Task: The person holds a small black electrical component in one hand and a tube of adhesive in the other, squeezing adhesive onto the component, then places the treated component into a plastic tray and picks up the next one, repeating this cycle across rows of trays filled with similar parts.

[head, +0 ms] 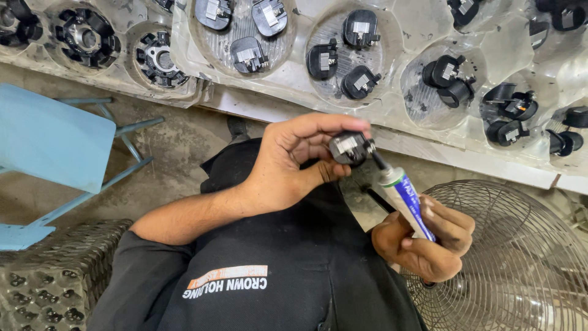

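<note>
Left hand pinches small black plastic part between thumb and fingertips; right hand clenched round white tube with blue label, dark nozzle touching part's edge — both held mid-air above person's black shirt. Clear moulded trays span top of view, round pockets holding similar black parts. Blue chair at left over rough concrete floor. Wire fan guard lower right, just beside right hand. Dark dimpled tray lower left.
</note>
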A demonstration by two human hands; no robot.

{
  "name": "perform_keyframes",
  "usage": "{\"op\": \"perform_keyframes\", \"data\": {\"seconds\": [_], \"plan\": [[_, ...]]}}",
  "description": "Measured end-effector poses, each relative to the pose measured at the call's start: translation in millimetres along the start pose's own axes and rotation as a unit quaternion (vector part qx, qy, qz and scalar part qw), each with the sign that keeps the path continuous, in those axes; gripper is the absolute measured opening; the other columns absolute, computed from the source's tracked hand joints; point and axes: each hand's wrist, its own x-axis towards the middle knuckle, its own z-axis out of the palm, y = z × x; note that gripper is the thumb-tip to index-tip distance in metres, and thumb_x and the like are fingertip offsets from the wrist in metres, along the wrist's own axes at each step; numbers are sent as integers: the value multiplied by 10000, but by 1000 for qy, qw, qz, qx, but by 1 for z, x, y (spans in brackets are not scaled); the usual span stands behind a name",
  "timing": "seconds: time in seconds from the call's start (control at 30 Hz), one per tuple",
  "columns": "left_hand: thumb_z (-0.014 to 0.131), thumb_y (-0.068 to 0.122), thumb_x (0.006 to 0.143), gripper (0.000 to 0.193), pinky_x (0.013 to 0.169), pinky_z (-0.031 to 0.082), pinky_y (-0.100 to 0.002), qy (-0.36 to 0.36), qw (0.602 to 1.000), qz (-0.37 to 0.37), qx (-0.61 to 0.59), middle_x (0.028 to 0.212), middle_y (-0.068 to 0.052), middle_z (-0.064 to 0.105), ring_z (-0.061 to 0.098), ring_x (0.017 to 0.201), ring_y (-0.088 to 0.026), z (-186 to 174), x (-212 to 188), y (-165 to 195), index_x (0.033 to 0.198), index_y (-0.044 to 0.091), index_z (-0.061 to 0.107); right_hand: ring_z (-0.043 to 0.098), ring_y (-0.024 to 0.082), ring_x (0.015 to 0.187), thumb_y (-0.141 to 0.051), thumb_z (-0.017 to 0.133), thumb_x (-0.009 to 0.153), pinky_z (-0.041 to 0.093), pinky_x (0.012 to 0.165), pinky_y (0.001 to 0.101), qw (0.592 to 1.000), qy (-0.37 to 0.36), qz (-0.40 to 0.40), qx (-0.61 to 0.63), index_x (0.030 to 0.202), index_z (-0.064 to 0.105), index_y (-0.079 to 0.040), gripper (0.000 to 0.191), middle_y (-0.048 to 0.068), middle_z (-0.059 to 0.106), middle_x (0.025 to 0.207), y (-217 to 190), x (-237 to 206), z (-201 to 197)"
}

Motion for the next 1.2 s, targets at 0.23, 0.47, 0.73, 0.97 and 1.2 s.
{"op": "perform_keyframes", "data": {"seconds": [0.23,0.47,0.73,0.97,1.2], "plan": [[691,-67,1037,460,927,605,-263,-38,994,-49,-88,1366,-76,652,642,974,-65,1,-6,-1,1473,0,561,644,207,785,-34,786,904,599,500,246,992,123,-6,25,865,408,-121,390,89,541,871,-4,3,10],[681,-61,1042,442,969,606,-286,-29,996,-54,-72,1446,-104,632,638,998,-69,0,-9,-13,1466,-30,562,678,279,808,-176,803,859,651,570,356,998,39,-5,44,776,408,-95,412,154,558,878,-2,8,7],[660,-58,1049,430,953,611,-305,-22,989,-73,-123,1483,-115,612,637,1030,-92,-3,-11,-15,1466,-38,559,714,297,844,-37,845,872,683,604,380,998,47,36,34,749,395,-89,469,171,588,885,-2,4,8],[651,44,1079,406,900,612,-314,-39,987,-77,-136,1493,-136,627,682,991,-139,-10,-9,-22,1466,-33,557,715,296,889,-84,851,849,694,661,403,998,13,21,55,721,416,-82,452,172,604,901,1,8,5],[675,121,1084,420,880,620,-302,-55,985,-61,-154,1418,-133,655,707,898,-131,-8,-4,-24,1462,-25,564,735,279,897,-33,819,849,666,643,344,998,-38,12,39,702,414,-81,434,168,638,887,3,19,-7]]}}
